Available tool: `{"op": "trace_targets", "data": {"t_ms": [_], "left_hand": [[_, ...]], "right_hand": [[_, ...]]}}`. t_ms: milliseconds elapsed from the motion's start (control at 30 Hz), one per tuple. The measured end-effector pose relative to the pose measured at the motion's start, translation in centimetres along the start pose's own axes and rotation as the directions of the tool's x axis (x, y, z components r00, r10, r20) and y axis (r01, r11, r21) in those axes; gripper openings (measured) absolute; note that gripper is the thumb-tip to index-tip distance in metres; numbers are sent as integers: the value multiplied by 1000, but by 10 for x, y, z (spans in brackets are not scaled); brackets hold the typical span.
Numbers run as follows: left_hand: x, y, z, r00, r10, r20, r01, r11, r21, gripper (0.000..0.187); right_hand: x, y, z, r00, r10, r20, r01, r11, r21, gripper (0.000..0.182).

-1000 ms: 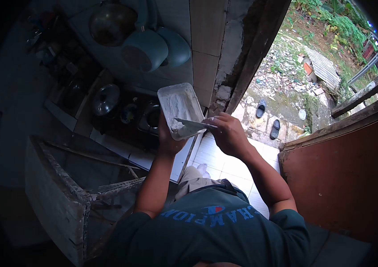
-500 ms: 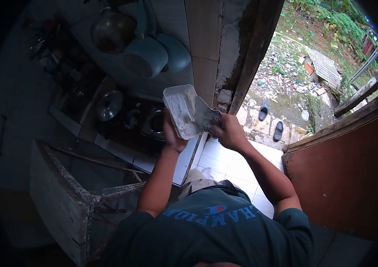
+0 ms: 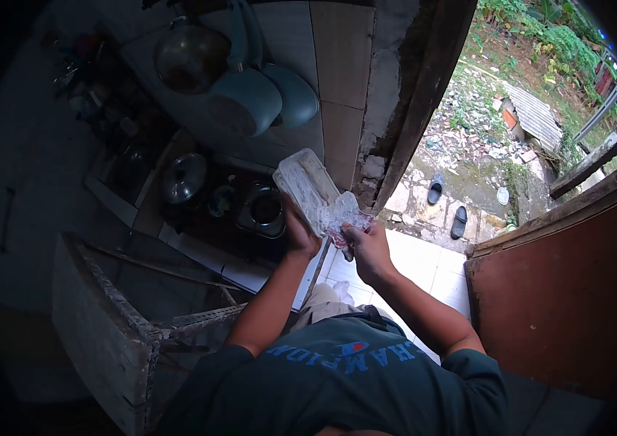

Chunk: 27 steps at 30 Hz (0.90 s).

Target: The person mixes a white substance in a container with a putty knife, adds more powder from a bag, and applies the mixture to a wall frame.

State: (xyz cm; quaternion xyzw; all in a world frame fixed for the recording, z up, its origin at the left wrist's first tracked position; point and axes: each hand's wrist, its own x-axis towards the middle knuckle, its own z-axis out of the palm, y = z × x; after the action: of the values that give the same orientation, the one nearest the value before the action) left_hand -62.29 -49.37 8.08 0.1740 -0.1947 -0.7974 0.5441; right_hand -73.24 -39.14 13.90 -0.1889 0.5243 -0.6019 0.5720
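Observation:
My left hand (image 3: 302, 234) is closed around the side of a white rectangular plastic tub (image 3: 299, 180), which is tilted and coated inside with whitish paste. In my right hand (image 3: 371, 253), a thin flat piece (image 3: 347, 211) smeared with white paste is gripped between thumb and fingers. This piece has an uneven outline and reddish-pink patches along its lower edge. It lies at the tub's right end, overlapping the rim. What kind of scraper or scrap it is, I cannot make out.
A gas stove (image 3: 265, 211) and a metal lid (image 3: 184, 178) are to the left, below hanging pans (image 3: 246, 102). A worn wooden frame (image 3: 105, 327) stands at lower left. Beyond the doorway lie dark sandals (image 3: 459, 222); a brown door panel (image 3: 555, 305) is on the right.
The flat piece has turned in my right hand, now showing a white-smeared face with pinkish patches. The tub has tilted, and both hands sit slightly lower in view.

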Motion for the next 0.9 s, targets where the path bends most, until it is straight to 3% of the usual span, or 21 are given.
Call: {"op": "trace_targets", "data": {"t_ms": [100, 167, 233, 300, 400, 433, 500, 533, 567, 600, 633, 667, 733, 767, 800, 833, 867, 900], "left_hand": [[-3, -9, -6, 999, 32, 2, -32, 999, 29, 75], [-8, -16, -10, 998, -49, 47, 47, 998, 42, 75], [-14, -21, -4, 995, 18, 96, -29, 993, 116, 73], [-18, -23, -7, 980, -129, 154, 109, 985, 133, 71], [-22, -20, 12, 970, -167, 176, 169, 986, 8, 71], [-25, -16, 21, 962, -192, 194, 204, 978, -49, 72], [-26, -12, 32, 967, -151, 204, 155, 988, -8, 72], [-28, -8, 37, 932, -14, 363, -4, 999, 49, 62], [-29, -4, 39, 852, 107, 513, -172, 982, 81, 55], [-23, 2, 32, 927, -171, 334, 278, 911, -305, 55], [-22, 5, 27, 932, -162, 325, 268, 911, -313, 55], [-22, 10, 29, 924, -116, 365, 187, 968, -166, 61], [-29, 15, 35, 909, 5, 417, -51, 994, 99, 68], [-31, 23, 43, 910, 15, 414, -62, 993, 99, 68], [-30, 32, 49, 930, -109, 351, 159, 980, -116, 63], [-30, 36, 51, 916, -247, 316, 351, 875, -334, 59], [-35, 28, 46, 921, 65, 383, -187, 939, 290, 67], [-31, 25, 35, 922, 65, 381, -188, 937, 296, 67]], "right_hand": [[11, -4, 13, 995, -35, -92, 41, 997, 59, 8], [23, 2, 12, 996, -76, -55, 77, 997, 14, 9], [33, -7, 16, 984, -175, -28, 174, 984, -31, 12], [31, -26, 16, 979, -201, -18, 198, 975, -96, 16], [11, -59, 17, 926, -375, -49, 309, 825, -474, 20], [12, -59, 13, 925, -376, -51, 308, 821, -480, 20], [13, -60, 6, 653, -727, 209, 682, 447, -579, 12], [10, -65, -2, 636, -703, 317, 656, 276, -703, 18], [6, -71, -4, 639, -697, 326, 657, 273, -703, 18], [2, -75, -4, 585, -648, 488, 686, 73, -724, 22], [0, -78, -5, 528, -562, 637, 705, -128, -697, 26], [3, -83, -10, 505, -451, 736, 758, -176, -628, 30], [7, -93, -12, 497, -468, 731, 774, -142, -617, 32], [10, -96, -10, 495, -493, 715, 782, -104, -614, 33], [16, -96, -9, 478, -530, 700, 781, -108, -615, 35], [22, -94, -5, 474, -530, 703, 786, -105, -609, 35], [27, -89, 1, 425, -561, 711, 789, -156, -594, 34], [30, -83, 6, 373, -589, 717, 788, -207, -580, 33]]}}
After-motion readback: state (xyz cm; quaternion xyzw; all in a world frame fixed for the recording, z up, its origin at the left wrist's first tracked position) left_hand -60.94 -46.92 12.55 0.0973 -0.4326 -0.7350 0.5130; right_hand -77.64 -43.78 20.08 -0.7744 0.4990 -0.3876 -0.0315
